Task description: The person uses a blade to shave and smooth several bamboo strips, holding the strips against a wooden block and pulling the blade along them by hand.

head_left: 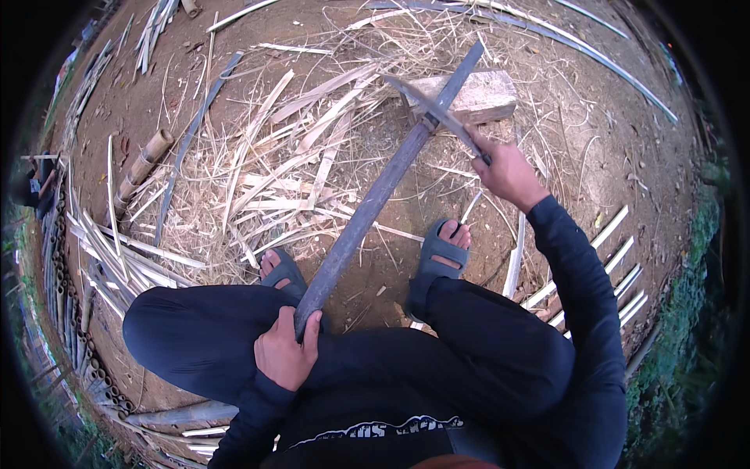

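Note:
My left hand (286, 356) is wrapped round the near end of a long dark grey bamboo piece (367, 211), close to my left knee. The bamboo slants away to the right, and its far end lies over a pale wooden block (488, 94). In my right hand (509, 176) is a large knife (430, 103), gripped by its dark handle. Its blade crosses the bamboo by a node, near the block's left part. Whether the edge is cutting into the bamboo cannot be made out.
Pale shavings and split strips (273, 184) cover the ground ahead. A short bamboo tube (144, 168) lies at left, with several strips (598, 270) at right. My sandalled feet (445, 250) flank the bamboo. Stacked bamboo poles (78, 328) line the left edge.

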`<state>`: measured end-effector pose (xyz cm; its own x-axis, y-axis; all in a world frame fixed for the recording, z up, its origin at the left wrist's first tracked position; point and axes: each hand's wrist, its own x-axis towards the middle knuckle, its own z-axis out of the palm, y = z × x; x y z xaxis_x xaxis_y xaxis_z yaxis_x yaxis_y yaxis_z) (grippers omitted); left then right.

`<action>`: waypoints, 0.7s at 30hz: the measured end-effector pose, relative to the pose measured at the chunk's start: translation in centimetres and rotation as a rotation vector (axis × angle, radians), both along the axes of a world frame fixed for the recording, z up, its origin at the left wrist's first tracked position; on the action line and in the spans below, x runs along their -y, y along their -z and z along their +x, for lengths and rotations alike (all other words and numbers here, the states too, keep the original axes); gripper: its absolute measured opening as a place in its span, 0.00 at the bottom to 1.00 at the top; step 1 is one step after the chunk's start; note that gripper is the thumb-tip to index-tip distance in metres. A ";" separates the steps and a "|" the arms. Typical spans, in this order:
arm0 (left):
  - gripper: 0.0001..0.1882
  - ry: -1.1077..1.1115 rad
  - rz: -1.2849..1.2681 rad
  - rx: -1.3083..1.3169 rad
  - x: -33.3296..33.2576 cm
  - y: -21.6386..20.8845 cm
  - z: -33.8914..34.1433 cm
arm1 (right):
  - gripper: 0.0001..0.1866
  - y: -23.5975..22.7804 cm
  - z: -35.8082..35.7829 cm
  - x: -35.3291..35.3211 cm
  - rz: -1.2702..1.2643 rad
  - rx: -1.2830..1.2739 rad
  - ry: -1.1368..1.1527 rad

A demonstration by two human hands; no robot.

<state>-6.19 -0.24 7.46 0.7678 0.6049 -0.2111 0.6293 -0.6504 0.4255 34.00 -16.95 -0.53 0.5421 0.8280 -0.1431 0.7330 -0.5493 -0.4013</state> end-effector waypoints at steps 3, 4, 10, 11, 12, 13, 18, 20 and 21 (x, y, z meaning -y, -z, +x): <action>0.16 -0.007 -0.037 -0.048 -0.2 -0.1 -0.3 | 0.35 -1.5 -3.1 0.4 -0.101 0.010 -0.190; 0.16 -0.016 -0.068 -0.039 -0.1 -0.3 -0.2 | 0.35 -1.0 -2.9 0.7 -0.075 0.004 -0.121; 0.16 -0.009 -0.062 -0.029 -0.2 0.0 -0.1 | 0.34 -1.0 -2.6 1.1 -0.020 -0.017 -0.113; 0.16 -0.011 -0.063 -0.043 -0.3 0.0 -0.2 | 0.35 -1.8 -3.6 0.7 -0.115 0.035 -0.171; 0.16 -0.003 -0.060 -0.031 -0.4 -0.2 0.0 | 0.34 -1.2 -3.1 0.8 -0.067 0.033 -0.127; 0.16 0.007 -0.066 -0.020 -0.3 -0.1 0.3 | 0.34 -0.1 -2.3 1.4 -0.029 0.031 -0.082; 0.16 -0.014 -0.114 -0.010 -0.6 0.2 -0.3 | 0.34 -0.5 -2.6 1.3 -0.071 -0.001 -0.094; 0.15 -0.027 -0.167 -0.011 -0.4 0.0 -0.2 | 0.34 -1.0 -3.5 1.6 -0.126 0.090 -0.153; 0.15 -0.031 -0.186 -0.024 -0.7 -0.2 0.1 | 0.35 0.4 -2.7 1.7 -0.040 0.046 -0.039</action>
<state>-6.14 0.43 7.63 0.7426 0.5772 -0.3395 0.6595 -0.5422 0.5207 31.32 -18.64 -0.90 0.5167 0.8424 -0.1526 0.7710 -0.5354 -0.3448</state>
